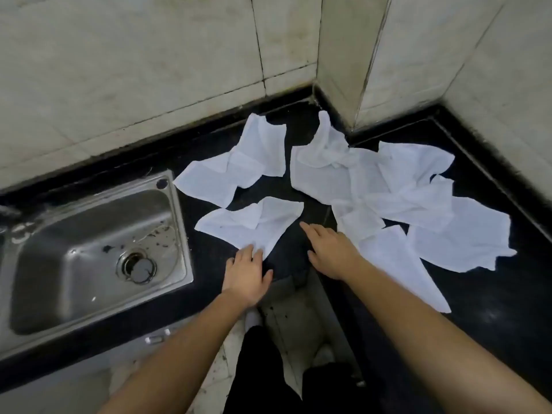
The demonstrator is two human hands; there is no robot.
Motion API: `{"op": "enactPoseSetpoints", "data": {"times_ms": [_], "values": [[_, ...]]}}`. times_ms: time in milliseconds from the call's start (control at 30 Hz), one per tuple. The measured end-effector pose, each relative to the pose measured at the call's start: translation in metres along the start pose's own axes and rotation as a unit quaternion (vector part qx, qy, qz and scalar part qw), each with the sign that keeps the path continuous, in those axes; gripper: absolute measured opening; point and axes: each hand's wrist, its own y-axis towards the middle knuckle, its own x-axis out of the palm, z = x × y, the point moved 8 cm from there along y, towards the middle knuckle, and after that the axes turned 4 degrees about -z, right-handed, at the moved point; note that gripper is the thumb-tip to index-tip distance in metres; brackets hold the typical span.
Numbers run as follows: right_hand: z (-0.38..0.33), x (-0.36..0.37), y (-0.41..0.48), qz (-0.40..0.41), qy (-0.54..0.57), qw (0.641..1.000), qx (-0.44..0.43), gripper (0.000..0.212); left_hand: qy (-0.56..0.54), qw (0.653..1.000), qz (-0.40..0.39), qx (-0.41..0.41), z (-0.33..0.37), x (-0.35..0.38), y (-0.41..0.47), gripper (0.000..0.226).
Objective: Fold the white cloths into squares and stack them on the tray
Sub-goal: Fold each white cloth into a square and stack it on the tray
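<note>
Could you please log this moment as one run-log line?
left hand: open, touching nearest cloth | right hand: open, over counter | other cloths: crumpled, unfolded

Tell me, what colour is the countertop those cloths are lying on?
Black and glossy; the countertop shows best in the head view, under the white cloths.
</note>
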Motion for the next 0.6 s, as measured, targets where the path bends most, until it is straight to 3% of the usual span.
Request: {"op": "enactPoseSetpoints", "data": {"times_ms": [133,233,367,500,600], "values": [[-0.006,0.017,0.028,-0.020,0.009,1.000,0.009,0.069,0.054,0.997,0.028,0.049,-0.007,0.013,0.035,0.051],[-0.021,0.029,0.051,-0.037,0.000,0.999,0.004,0.073,0.083,0.990,0.053,0.104,-0.013,0.016,0.047,0.017],[-0.043,0.043,0.075,-0.076,-0.050,0.996,-0.020,0.083,0.094,0.981,0.062,0.158,-0.032,0.003,0.050,0.030],[-0.059,0.038,0.092,-0.009,-0.149,0.988,-0.029,0.045,-0.013,0.991,0.065,0.114,-0.076,-0.019,0.048,0.025],[-0.066,0.019,0.091,0.032,-0.125,0.992,-0.019,0.021,-0.111,0.983,0.132,0.055,-0.104,-0.051,0.049,0.015]]}}
